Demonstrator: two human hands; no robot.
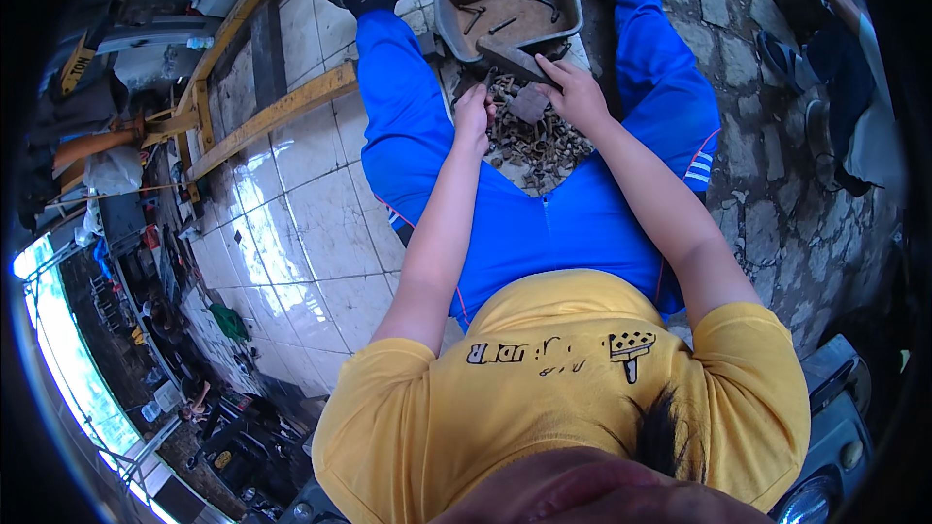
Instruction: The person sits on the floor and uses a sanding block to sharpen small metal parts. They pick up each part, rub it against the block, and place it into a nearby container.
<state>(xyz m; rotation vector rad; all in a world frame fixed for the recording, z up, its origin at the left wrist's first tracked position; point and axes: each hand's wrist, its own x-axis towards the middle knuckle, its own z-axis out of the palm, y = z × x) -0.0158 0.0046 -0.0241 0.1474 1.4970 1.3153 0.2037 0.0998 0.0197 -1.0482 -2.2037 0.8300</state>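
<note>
Between my spread legs lies a heap of small rusty metal hardware (537, 147), apparently bolts and screws. My left hand (472, 118) is closed at the heap's left edge, fingers curled in a pinch. A thin dark piece shows at its fingertips, too small to name. My right hand (580, 97) is closed around the near end of a dark flat bar (511, 59), which slants up to the tray's near rim. Below its fingers a square brownish block (529, 104) rests on the heap. Beyond stands a grey plastic tray (448, 15) with several bolt-like metal pieces inside.
A yellow wooden frame (277, 121) stands on the white tiles (320, 223) at left. Cluttered tools and parts fill the far left. Stone paving (743, 150) runs along the right, where another person's sandalled foot (784, 60) shows. A vehicle part with a headlamp (811, 505) is at lower right.
</note>
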